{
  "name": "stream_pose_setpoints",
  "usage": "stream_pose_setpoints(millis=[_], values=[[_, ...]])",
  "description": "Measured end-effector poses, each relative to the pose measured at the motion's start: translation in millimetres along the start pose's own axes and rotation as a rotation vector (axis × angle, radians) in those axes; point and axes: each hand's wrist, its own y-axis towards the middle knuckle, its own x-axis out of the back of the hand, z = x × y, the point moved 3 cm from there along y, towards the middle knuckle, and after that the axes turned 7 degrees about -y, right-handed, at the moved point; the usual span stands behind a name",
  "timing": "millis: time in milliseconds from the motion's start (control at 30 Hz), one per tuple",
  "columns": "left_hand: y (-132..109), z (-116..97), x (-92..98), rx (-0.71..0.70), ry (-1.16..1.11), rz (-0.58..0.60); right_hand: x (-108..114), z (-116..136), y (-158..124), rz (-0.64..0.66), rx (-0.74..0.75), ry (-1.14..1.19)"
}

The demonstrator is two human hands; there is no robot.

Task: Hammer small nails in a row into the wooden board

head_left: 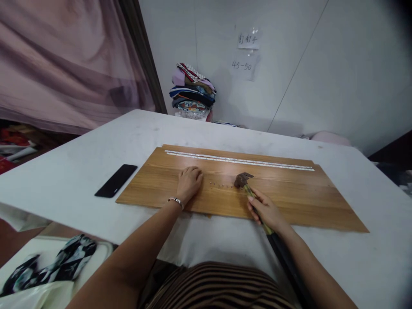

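A wooden board [299, 197] lies flat on the white table, with a row of several small nails [222, 186] near its middle. My left hand [190, 182] rests on the board left of the nails, its fingers together and bent downward; whether anything is under them is hidden. My right hand [262, 207] is closed round the handle of a claw hammer [243, 180]. The hammer's rusty head is at the right end of the nail row; whether it touches the board is unclear. Two white measuring strips [240, 161] run along the board's far side.
A black phone [116, 180] lies on the white table [80, 165] left of the board. Folded fabrics [193, 92] are stacked beyond the table's far edge by the wall. Patterned cloth [69, 262] lies on a chair at the lower left. A pink curtain [71, 60] hangs at the left.
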Motion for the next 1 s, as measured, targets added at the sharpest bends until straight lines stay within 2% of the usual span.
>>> stream_pose_setpoints(millis=[433, 733, 1000], values=[[0.1, -2.9, 2.9, 0.009, -0.009, 0.016, 3.1, 7.2, -5.7, -0.01, 0.001, 0.002], [-0.2, -0.5, 1.2, 0.007, -0.014, 0.012, 0.2, 0.2, -3.6, -0.003, -0.018, -0.012], [0.1, -4.3, 4.2, 0.028, -0.015, 0.036, 8.7, 5.7, -11.0, -0.047, -0.013, 0.002]])
